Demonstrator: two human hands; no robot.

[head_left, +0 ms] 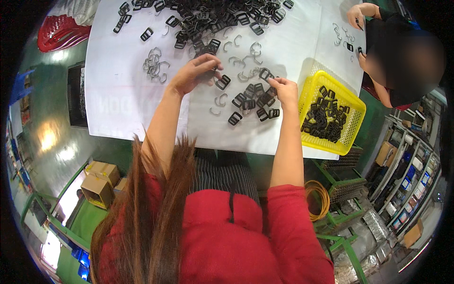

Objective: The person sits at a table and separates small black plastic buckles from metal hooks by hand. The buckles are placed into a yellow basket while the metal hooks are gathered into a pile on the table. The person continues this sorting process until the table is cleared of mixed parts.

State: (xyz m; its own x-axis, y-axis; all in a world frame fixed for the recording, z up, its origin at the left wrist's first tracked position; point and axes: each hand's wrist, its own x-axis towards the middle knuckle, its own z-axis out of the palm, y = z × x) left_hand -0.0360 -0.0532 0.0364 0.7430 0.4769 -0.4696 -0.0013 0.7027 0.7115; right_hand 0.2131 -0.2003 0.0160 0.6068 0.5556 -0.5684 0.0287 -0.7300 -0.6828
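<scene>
Reads left to right, with clock positions taken from the centre of the view. Shows at ten o'clock, beyond the surface's edge, a glossy red object (61, 37). Between nine and ten, beside the same edge: a dark crate (75, 94). Between eight and nine, lower down: cardboard boxes (101, 182), set close together. Between ten and eleven, on the white surface (118, 71): a loose pile of pale metal clips (153, 65). At eleven: the left hand (196, 73), back upward, fingers half-curled. Near twelve, just beside those fingertips: a single buckle (222, 82), black and tilted; impossible to tell whether gripped or only close by. At twelve, farther along the surface: a broad heap of black buckles (213, 20). At one, between the forearms: a small cluster of black buckles (255, 97), partly overlapping, with curved clips near it. Between one and two: the right hand (286, 91), thumb and fingers narrowed on the edge of a held buckle (266, 74). At four, below the surface: an orange coil (323, 199). Between two and three: a yellow basket (347, 143), containing many black buckles. At two: a co-worker (385, 52) in dark clothing, at the surface's edge.
</scene>
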